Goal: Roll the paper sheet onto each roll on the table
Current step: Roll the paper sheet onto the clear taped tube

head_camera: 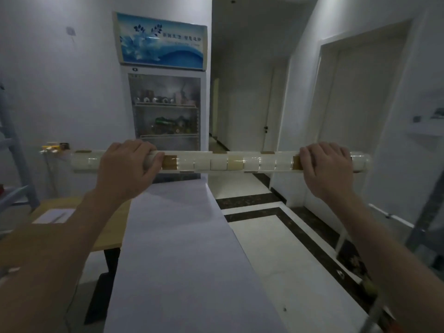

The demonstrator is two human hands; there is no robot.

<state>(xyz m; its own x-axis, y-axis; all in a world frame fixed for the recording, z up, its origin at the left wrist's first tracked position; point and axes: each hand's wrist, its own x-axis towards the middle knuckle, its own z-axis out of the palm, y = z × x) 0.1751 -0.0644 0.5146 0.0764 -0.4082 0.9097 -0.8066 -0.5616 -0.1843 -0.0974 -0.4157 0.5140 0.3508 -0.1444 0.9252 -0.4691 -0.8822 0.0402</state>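
The sheet runs from the bottom of the frame up to the roll. You hold it level mid-frame, probably so the paper winds straight. Your left hand and right hand each curl round it near an end.

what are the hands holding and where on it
Both grip the long roll: the left hand partway in from its left end, the right hand near its right end.

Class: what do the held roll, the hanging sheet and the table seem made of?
The roll: likely clear glossy plastic; segments show through. The sheet: matte white paper, hanging smooth. The table: probably wood or laminate, pale tan, matte top.
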